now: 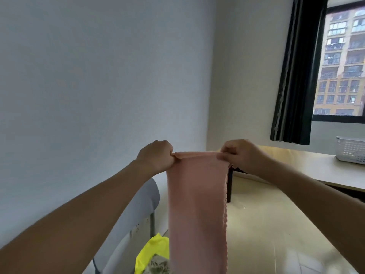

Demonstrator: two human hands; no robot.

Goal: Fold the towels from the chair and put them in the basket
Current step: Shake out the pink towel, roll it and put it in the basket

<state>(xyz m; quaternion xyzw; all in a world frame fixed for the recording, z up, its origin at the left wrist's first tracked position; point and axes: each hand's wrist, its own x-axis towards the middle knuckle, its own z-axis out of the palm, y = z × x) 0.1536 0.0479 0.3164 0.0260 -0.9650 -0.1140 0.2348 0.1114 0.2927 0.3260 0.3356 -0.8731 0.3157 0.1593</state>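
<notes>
I hold a pink towel point(197, 204) up in front of me. It hangs straight down as a long strip with a scalloped right edge. My left hand point(157, 157) grips its top left corner and my right hand point(242, 155) pinches its top right corner. Below, the grey chair point(142, 202) stands at the lower left with a yellow towel point(151, 252) and a patterned cloth point(158, 266) lying on its seat. The white perforated basket point(350, 151) rests on the table at the far right.
A light wooden table point(308, 167) with a dark leg runs along the right side. A dark curtain point(300, 72) hangs beside the window. Pale tiled floor point(262, 224) spreads between chair and table. A plain wall fills the left.
</notes>
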